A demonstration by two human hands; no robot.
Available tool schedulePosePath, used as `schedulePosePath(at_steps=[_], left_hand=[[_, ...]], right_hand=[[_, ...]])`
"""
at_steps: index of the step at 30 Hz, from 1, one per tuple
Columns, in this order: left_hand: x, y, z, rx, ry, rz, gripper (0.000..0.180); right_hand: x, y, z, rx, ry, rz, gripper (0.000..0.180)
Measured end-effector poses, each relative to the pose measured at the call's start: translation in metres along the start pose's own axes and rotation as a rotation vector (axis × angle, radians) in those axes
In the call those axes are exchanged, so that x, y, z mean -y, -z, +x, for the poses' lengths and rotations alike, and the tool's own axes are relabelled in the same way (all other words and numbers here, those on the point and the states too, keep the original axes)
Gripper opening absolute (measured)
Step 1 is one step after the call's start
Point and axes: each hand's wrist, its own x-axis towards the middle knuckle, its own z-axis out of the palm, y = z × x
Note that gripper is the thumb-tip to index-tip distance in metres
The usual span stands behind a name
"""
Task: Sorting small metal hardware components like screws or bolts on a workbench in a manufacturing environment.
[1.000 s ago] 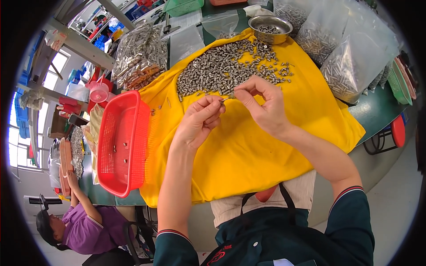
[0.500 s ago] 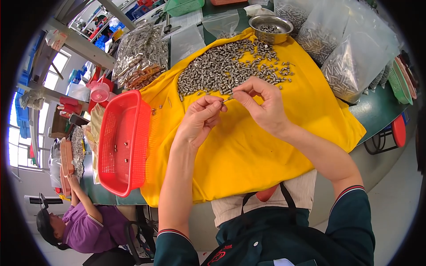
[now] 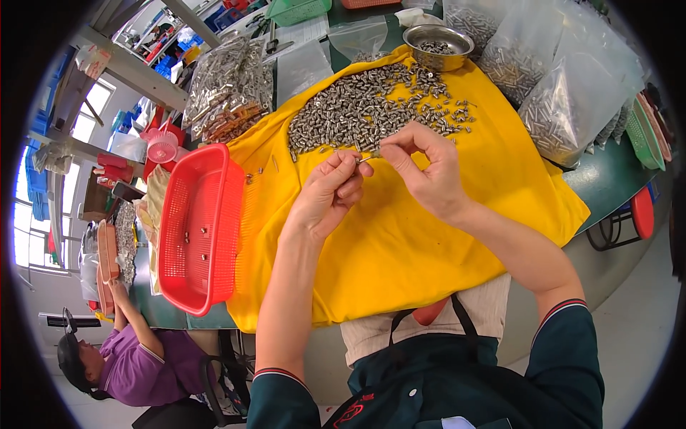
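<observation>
Over the yellow cloth (image 3: 400,236), my left hand (image 3: 325,193) and my right hand (image 3: 432,175) are both closed in a pinch, facing each other. A thin metal pin (image 3: 368,158) spans the small gap between my fingertips. The left fingers pinch its near end; the right thumb and forefinger hold the other end. Whether a small fitting sits on the pin inside either pinch is hidden. Just beyond my hands a wide pile of small metal cylinders (image 3: 357,107) lies spread on the cloth.
Left of my arms stands a red plastic basket (image 3: 232,236) with a few small metal pieces inside. A steel bowl (image 3: 461,51) of parts is at the back. Bags of metal parts (image 3: 564,107) stand far right. A co-worker in purple (image 3: 153,368) sits at left.
My fingertips have drawn slightly apart, so more of the thin pin shows between them. The right hand has shifted a little right. The pile and basket look unchanged.
</observation>
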Motion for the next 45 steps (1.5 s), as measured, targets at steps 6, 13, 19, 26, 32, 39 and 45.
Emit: schedulePosePath(at_steps=[6,13,19,26,32,39,45], left_hand=[[0.005,0.004,0.002,0.049,0.023,-0.142,0.007],[0.005,0.005,0.003,0.024,-0.029,-0.073,0.007],[-0.008,0.009,0.001,-0.167,-0.143,0.043,0.007],[-0.044,0.046,-0.006,-0.608,-0.353,0.23,0.014],[-0.028,0.063,0.006,-0.92,-0.465,1.593,0.017],[-0.029,0.062,0.007,-0.901,-0.524,1.768,0.016],[-0.021,0.014,-0.001,-0.229,-0.195,0.204,0.011]], right_hand=[[0.0,-0.001,0.0,0.002,0.021,-0.018,0.005],[-0.002,-0.001,-0.001,0.035,0.028,-0.033,0.004],[-0.005,-0.002,0.003,-0.133,-0.285,0.22,0.006],[-0.01,0.0,0.002,-0.096,-0.329,0.174,0.011],[-0.012,0.0,0.002,-0.071,-0.311,0.166,0.01],[-0.007,0.001,0.003,-0.078,-0.33,0.181,0.01],[-0.003,0.004,0.002,-0.08,-0.263,0.16,0.009]])
